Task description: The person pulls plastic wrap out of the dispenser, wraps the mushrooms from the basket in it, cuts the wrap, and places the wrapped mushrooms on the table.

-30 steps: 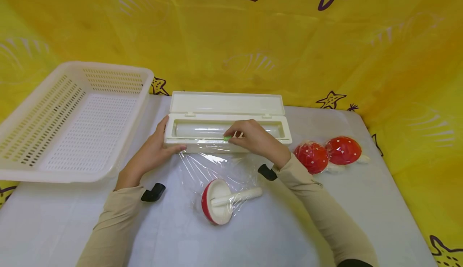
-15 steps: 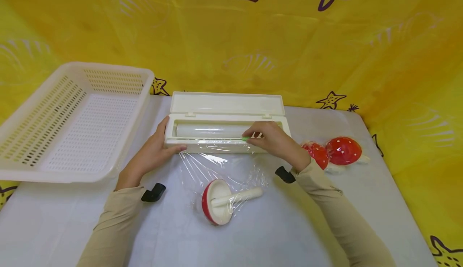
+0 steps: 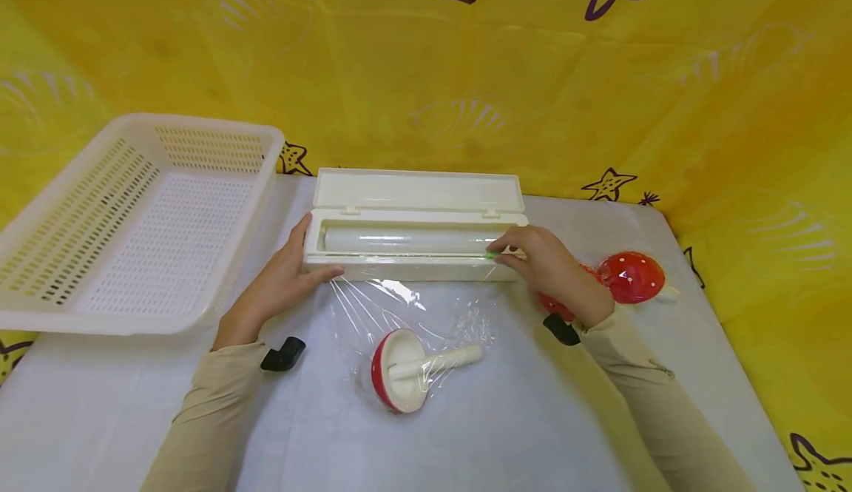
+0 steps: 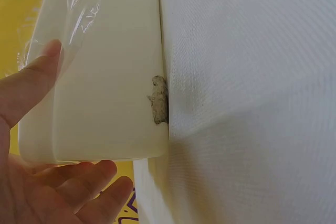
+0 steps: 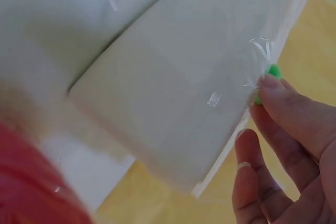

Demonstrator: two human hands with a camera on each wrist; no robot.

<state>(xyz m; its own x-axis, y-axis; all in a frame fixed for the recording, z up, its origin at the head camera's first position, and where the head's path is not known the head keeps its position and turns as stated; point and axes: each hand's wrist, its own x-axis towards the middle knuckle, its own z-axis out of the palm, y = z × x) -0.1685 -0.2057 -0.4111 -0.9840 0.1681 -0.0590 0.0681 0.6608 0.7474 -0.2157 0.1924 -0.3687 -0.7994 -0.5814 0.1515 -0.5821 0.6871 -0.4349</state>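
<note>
A cream cling film dispenser (image 3: 418,190) lies with its lid up and a film roll (image 3: 406,239) inside. My left hand (image 3: 282,277) grips its left end, thumb on the front and fingers around the end wall. Between thumb and forefinger my right hand (image 3: 549,266) pinches a small green slide cutter (image 5: 274,71) near the right end of the front edge. Clear cling film (image 3: 399,296) runs from the box over a red-and-white bowl (image 3: 406,396) tipped on its side, with a white stick-shaped handle (image 3: 459,357) across it.
A white perforated basket (image 3: 206,322) stands on the left. Right of the box lie two film-wrapped red pieces with white dots; one dotted piece (image 3: 631,277) shows well, the other is mostly behind my right hand. A yellow patterned cloth (image 3: 426,55) hangs behind the table.
My right hand has slid the green cutter rightward along the box's front edge, from near the middle to near the right end. The left hand has stayed in place.
</note>
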